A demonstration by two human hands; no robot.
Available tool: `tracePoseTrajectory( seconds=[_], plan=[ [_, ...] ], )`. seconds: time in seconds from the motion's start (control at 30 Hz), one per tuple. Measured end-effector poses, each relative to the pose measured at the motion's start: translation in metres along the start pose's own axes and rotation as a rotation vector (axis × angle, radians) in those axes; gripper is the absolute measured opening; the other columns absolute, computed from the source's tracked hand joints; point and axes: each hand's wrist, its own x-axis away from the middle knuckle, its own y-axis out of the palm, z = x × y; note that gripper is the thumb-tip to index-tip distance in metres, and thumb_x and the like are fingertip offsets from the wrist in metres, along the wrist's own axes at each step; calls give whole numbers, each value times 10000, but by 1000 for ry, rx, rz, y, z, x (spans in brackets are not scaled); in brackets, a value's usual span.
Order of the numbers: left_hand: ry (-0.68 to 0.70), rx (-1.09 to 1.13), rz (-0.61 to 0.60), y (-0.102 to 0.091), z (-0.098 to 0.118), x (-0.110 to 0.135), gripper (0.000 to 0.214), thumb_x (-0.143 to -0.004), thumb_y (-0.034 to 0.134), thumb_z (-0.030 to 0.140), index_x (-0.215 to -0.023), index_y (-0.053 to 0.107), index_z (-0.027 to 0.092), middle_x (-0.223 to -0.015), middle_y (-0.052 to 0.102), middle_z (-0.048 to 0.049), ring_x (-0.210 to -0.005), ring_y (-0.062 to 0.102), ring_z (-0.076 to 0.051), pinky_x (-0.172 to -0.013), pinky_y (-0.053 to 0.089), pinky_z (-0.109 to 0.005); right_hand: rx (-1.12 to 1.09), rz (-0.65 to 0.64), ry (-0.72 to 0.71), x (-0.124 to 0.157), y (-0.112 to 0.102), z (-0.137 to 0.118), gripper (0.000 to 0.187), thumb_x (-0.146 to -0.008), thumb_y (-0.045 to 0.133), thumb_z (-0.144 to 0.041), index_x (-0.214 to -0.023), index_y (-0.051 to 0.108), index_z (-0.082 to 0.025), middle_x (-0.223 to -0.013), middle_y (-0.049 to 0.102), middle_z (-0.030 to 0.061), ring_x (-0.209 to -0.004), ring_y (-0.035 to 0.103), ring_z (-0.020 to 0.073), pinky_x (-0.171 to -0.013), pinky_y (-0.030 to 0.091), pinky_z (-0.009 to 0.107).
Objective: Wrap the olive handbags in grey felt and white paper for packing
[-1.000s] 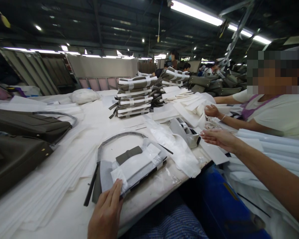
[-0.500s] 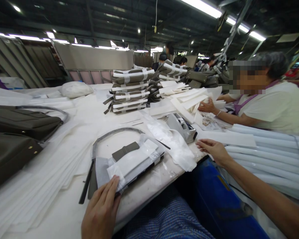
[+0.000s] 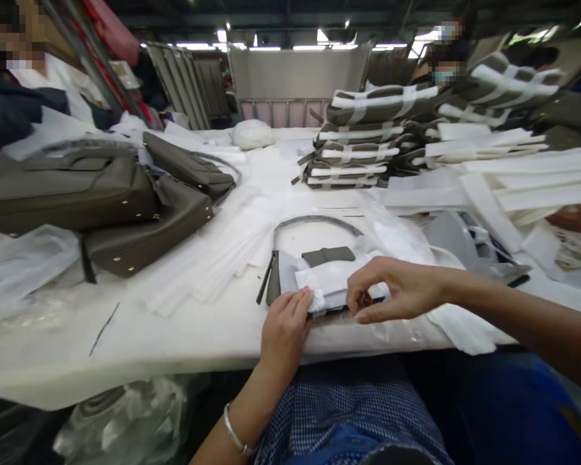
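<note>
A small olive-grey handbag [image 3: 274, 284] lies on the table before me, partly covered by white padding [image 3: 326, 274] and thin wrapping. Its strap [image 3: 314, 221], wrapped in clear film, arches away behind it. My left hand [image 3: 285, 329] grips the bag's near left corner, fingers over the padding. My right hand [image 3: 392, 290] hovers over the bag's right end with thumb and fingers curled together. Whatever it pinches is too small to make out. A grey tape dispenser [image 3: 458, 245] stands to the right of that hand.
Larger olive bags [image 3: 116, 206] lie at left beside fanned white sheets [image 3: 203, 265]. Wrapped bags [image 3: 356, 145] are stacked at the back. White strips [image 3: 552, 174] pile up at right near another person's hand [image 3: 578, 219]. The table's near edge [image 3: 213, 367] runs across my lap.
My right hand has moved left from beside the tape dispenser to above the bag's right end. My left hand stays on the bag. The view has swung left.
</note>
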Motion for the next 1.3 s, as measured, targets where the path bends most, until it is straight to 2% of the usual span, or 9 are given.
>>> tracePoseTrajectory(
  seconds=[0.1,0.2,0.33,0.47,0.6,0.77,0.9,1.13,1.3],
  plan=[
    [-28,24,6,-1,1,0,493,-808,687,64,-1282,571,134,-1285,661,-79,-1117,588,-236,-993,523,-405,75,-150,-6,-49,-9,13,230,-848,648,-370,-882,723,-155,-753,684,23,-674,606,127,-661,482,225],
    [-41,32,6,-1,2,0,465,-834,677,94,-1285,573,132,-1289,657,-82,-1113,588,-235,-992,525,-407,231,-216,19,-82,-18,23,202,-842,649,-336,-872,726,-151,-699,668,7,-630,592,114,-598,432,204],
    [-38,19,20,2,2,1,422,-878,634,120,-1295,570,128,-1286,657,-96,-1097,597,-233,-973,536,-408,491,-301,33,-112,-27,25,113,-812,689,-267,-849,746,-177,-706,685,-11,-615,580,105,-571,374,208],
    [-47,28,29,5,0,3,433,-889,622,131,-1316,549,135,-1286,656,-95,-1097,603,-231,-968,542,-404,616,-443,138,-136,-29,22,111,-762,742,-240,-863,765,-200,-746,708,-11,-629,575,116,-574,346,228],
    [-37,47,66,8,0,5,353,-906,593,128,-1258,570,110,-1239,674,-96,-1096,604,-227,-985,529,-383,784,-472,209,-157,-24,20,129,-716,786,-282,-835,780,-235,-737,716,-12,-615,565,133,-567,316,254],
    [-56,11,77,12,0,10,293,-908,607,162,-1201,603,159,-1283,644,-82,-1084,600,-228,-945,537,-381,900,-532,175,-175,-16,17,94,-623,843,-269,-675,769,-244,-545,641,-30,-514,507,143,-562,317,280],
    [8,28,67,11,-5,10,259,-927,583,172,-1184,610,170,-1342,621,-54,-1094,591,-214,-940,534,-375,946,-497,100,-181,-13,13,143,-553,867,-209,-569,728,-239,-466,577,-53,-464,416,115,-518,278,274],
    [19,86,112,10,-7,7,199,-923,597,177,-1119,636,183,-1239,687,-24,-1032,604,-197,-916,546,-355,953,-518,80,-179,-17,13,104,-630,847,-293,-691,775,-251,-572,659,-43,-499,416,115,-536,249,273],
    [7,102,124,8,-4,7,175,-919,601,164,-1090,635,182,-1239,688,-29,-1023,616,-198,-895,550,-363,955,-395,89,-180,-27,24,292,-609,863,-457,-722,754,-211,-618,662,-2,-556,477,138,-574,236,278]
  ],
)
